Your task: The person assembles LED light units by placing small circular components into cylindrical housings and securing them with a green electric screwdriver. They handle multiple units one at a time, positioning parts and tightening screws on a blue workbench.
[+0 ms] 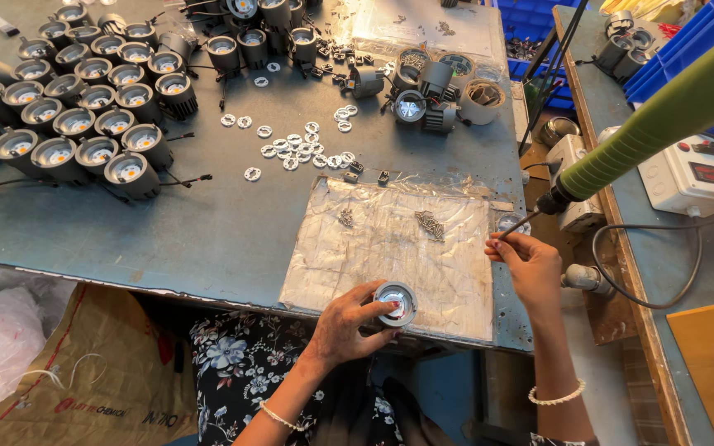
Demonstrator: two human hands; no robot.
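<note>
Round grey lamp housing, shiny centre, held in left hand.

On the far left of the grey table stand many dark round lamp housings in close rows, some with thin black wires. Near the middle lie small white rings, scattered loosely. More lamp housings and a tape roll sit at the far right of the table. Blue bins are at the far right, and a white control box stands on the side bench. A brown sack lies at the near left.
</note>
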